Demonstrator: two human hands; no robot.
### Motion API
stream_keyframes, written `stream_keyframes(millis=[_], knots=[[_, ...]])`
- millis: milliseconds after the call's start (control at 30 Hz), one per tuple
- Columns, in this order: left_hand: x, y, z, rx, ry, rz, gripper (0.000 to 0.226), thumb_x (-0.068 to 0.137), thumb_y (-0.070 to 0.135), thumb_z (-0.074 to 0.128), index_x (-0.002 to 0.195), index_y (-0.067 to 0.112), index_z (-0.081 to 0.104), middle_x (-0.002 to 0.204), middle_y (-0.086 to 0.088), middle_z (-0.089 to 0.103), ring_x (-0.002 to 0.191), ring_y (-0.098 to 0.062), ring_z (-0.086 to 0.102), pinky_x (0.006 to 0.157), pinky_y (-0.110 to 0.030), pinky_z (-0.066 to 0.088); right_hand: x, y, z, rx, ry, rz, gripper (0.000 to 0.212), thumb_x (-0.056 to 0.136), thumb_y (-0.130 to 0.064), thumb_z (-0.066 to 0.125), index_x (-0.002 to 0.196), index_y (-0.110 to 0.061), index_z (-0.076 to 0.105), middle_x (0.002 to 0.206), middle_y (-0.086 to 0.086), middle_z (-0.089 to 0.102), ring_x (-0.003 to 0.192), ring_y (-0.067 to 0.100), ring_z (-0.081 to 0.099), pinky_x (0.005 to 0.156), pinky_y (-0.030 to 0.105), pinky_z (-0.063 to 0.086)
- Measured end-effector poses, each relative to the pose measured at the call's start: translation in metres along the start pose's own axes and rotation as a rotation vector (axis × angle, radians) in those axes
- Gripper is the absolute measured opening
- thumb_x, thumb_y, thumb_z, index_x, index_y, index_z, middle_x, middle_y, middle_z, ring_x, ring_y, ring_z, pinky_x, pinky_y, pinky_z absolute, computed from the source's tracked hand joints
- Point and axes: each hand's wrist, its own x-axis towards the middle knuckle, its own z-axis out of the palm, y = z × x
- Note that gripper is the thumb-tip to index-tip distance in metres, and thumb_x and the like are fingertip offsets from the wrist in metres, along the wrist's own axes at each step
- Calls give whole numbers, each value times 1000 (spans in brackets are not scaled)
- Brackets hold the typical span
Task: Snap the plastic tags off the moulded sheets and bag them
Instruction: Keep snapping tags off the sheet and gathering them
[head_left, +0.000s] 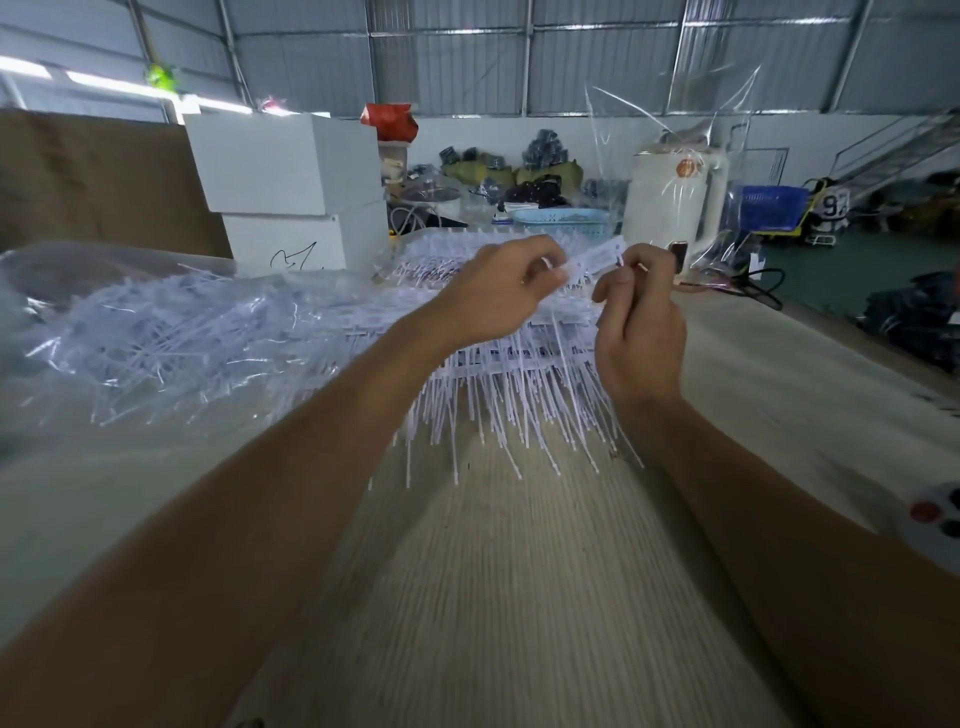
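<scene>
1. The bare worktop stretches from the near edge up to the hands; a round white tray with dark and red spots sits at its right edge.
2. Moulded sheets lie stacked under the hands, thin stems fanning toward the viewer.
3. Left hand and right hand each pinch an end of one white strip with curled fingers, raised above the stack.
4. Left of the hands, a clear bag bulges with loose tags.
5. Beyond stand white boxes, the lower with an unreadable black scrawl, and a white kettle bearing a blurred orange emblem.
6. Far right, a garment shows "9".
</scene>
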Motion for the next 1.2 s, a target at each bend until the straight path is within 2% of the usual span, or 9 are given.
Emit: stream_keyframes(millis=[133, 267, 467, 567, 667, 767, 867, 1033, 1200], knots=[[1, 11, 8, -3, -9, 30, 15, 104, 26, 53, 114, 17, 57, 82, -12, 60, 70, -27, 56, 66, -37, 43, -1, 1, -2, 42, 20, -15, 16, 103, -35, 39, 115, -25, 39, 78, -14, 57, 60, 11, 56, 56, 35, 47], [6, 20, -7, 98, 130, 99, 24, 104, 26, 51, 125, 22, 63, 114, -13, 57, 110, -27, 51, 94, -35, 42, 11, -2, -5, 137, 79, 10, 23, 102, -37, 46, 118, -21, 43, 84, -29, 60, 64, -1, 58, 56, 24, 40], [12, 77, -36, 254, 423, 344, 29, 101, 17, 52, 121, 28, 70, 98, -1, 43, 98, -17, 39, 84, -34, 38, 43, -37, -8, 276, 288, -22, 20, 104, -35, 46, 118, -46, 36, 84, -31, 59, 67, -4, 58, 62, 29, 52], [9, 100, -48, 368, 537, 465, 29, 98, 22, 50, 115, 29, 72, 98, 2, 41, 101, -20, 45, 84, -36, 36, 55, -51, -10, 356, 403, -34, 37, 103, -30, 49, 136, -25, 32, 92, -34, 60, 81, -10, 58, 75, 13, 48], [3, 108, -57, 442, 596, 522, 29, 97, 29, 47, 111, 28, 73, 100, -3, 54, 107, -23, 53, 86, -36, 34, 60, -63, -12, 399, 438, -67, 34, 103, -29, 50, 134, -23, 36, 97, -19, 61, 92, -4, 60, 83, 21, 50], [-1, 101, -67, 567, 611, 457, 29, 98, 29, 42, 114, 30, 67, 115, -1, 58, 117, -20, 50, 89, -35, 28, 53, -68, -10, 401, 298, -76, 23, 103, -27, 49, 126, -27, 48, 96, -28, 61, 86, -6, 59, 79, 25, 52], [-1, 91, -73, 732, 483, 385, 32, 95, 23, 40, 120, 30, 59, 122, 6, 57, 125, -20, 43, 90, -36, 21, 39, -69, -1, 415, 106, -19, 31, 103, -32, 47, 120, -7, 52, 91, -24, 63, 87, 0, 63, 80, 36, 56], [0, 97, -89, 839, 512, 434, 20, 97, 20, 47, 102, 24, 66, 110, -1, 62, 120, -26, 50, 102, -45, 27, 28, -89, 7, 422, -104, -11, 16, 104, -40, 36, 98, -36, 50, 82, 2, 66, 74, 24, 65, 69, 52, 51], [-1, 77, -79, 742, 430, 371, 23, 92, 11, 45, 103, 19, 64, 99, -1, 60, 110, -27, 50, 88, -39, 28, 39, -108, -1, 580, -378, 169, 28, 108, -23, 38, 102, -7, 60, 71, 15, 69, 61, 32, 69, 60, 42, 58]])
